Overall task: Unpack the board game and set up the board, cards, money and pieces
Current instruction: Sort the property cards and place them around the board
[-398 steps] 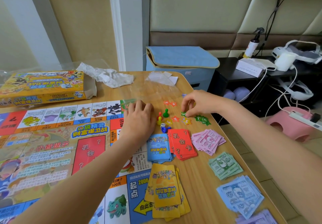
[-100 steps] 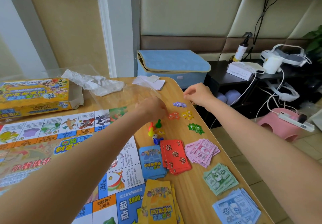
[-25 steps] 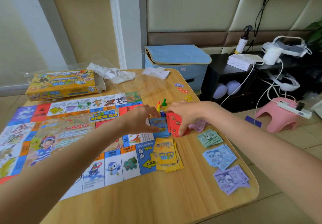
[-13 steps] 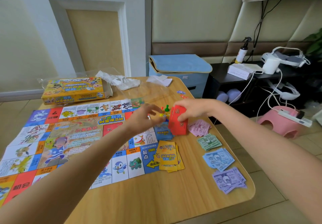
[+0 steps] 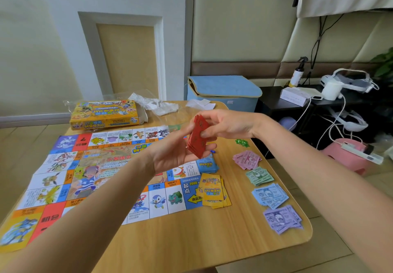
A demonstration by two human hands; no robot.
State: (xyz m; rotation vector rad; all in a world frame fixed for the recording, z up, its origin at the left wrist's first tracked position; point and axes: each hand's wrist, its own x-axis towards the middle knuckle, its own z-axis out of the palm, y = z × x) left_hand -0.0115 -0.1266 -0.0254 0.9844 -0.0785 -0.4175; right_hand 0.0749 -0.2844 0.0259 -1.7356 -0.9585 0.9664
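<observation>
Above the table I hold a stack of red cards (image 5: 196, 138) on edge. My right hand (image 5: 229, 124) pinches its upper end. My left hand (image 5: 170, 155) lies palm up beneath it, and the stack's lower edge rests on its relaxed fingers. The colourful board (image 5: 85, 172) is spread flat across the left of the table. Blue cards (image 5: 207, 164) and yellow cards (image 5: 212, 189) lie at the board's right edge. Pink money (image 5: 246, 159), green money (image 5: 259, 176), blue money (image 5: 270, 194) and purple money (image 5: 282, 218) lie in a row down the right side. The pawns are mostly hidden behind my hands.
The yellow game box (image 5: 106, 113) lies at the far left of the table, with crumpled plastic wrap (image 5: 157, 104) beside it. Green tokens (image 5: 242, 142) sit near the right edge. A blue storage box (image 5: 223, 92) and a pink stool (image 5: 350, 155) stand beyond the table.
My right hand has lifted the red cards off the table and raised them. My left hand has come up under the stack, palm up.
</observation>
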